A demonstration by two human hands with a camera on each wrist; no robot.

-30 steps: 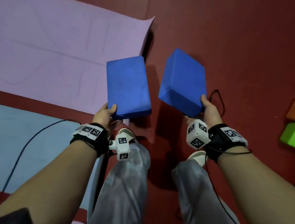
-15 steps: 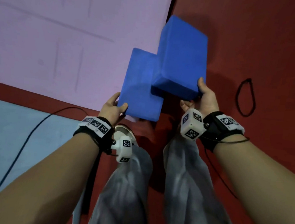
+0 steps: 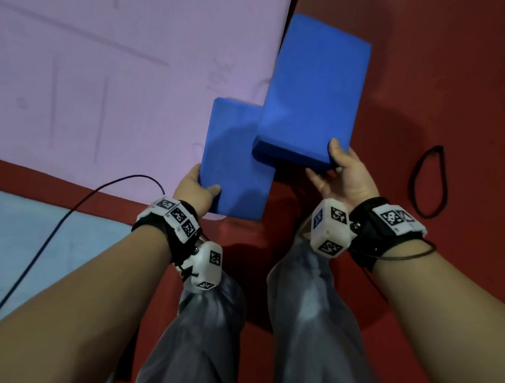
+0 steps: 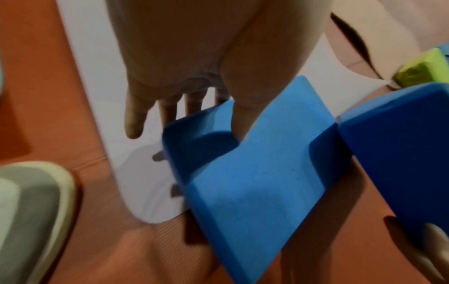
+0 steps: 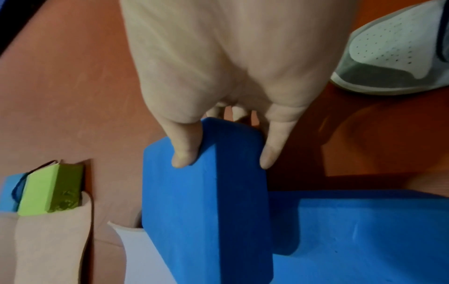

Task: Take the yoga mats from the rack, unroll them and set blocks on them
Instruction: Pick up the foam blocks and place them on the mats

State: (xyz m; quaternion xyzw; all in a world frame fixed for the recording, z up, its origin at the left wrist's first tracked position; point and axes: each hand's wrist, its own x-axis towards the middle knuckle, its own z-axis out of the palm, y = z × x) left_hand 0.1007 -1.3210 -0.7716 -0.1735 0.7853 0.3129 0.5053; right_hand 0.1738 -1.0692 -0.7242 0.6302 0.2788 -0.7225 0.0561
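I hold two blue foam blocks above the near right corner of an unrolled pink mat (image 3: 109,65). My left hand (image 3: 198,186) grips the lower block (image 3: 232,165) by its near end, thumb on top and fingers underneath; the same block (image 4: 257,173) fills the left wrist view. My right hand (image 3: 342,174) grips the other block (image 3: 314,96) by its near end, held higher and overlapping the first. In the right wrist view thumb and fingers clamp that block (image 5: 206,201). A light blue mat (image 3: 20,247) lies unrolled at the lower left.
The floor (image 3: 468,88) is dark red. A black elastic loop (image 3: 429,182) lies on it to the right, and a black cable (image 3: 59,226) crosses the blue mat. A green block (image 5: 48,190) sits at the end of another mat. My legs and shoes are below the hands.
Both blocks have moved forward and leftward over the pink mat's corner. They came together, and the right block now overlaps the left one. Both grips are unchanged.
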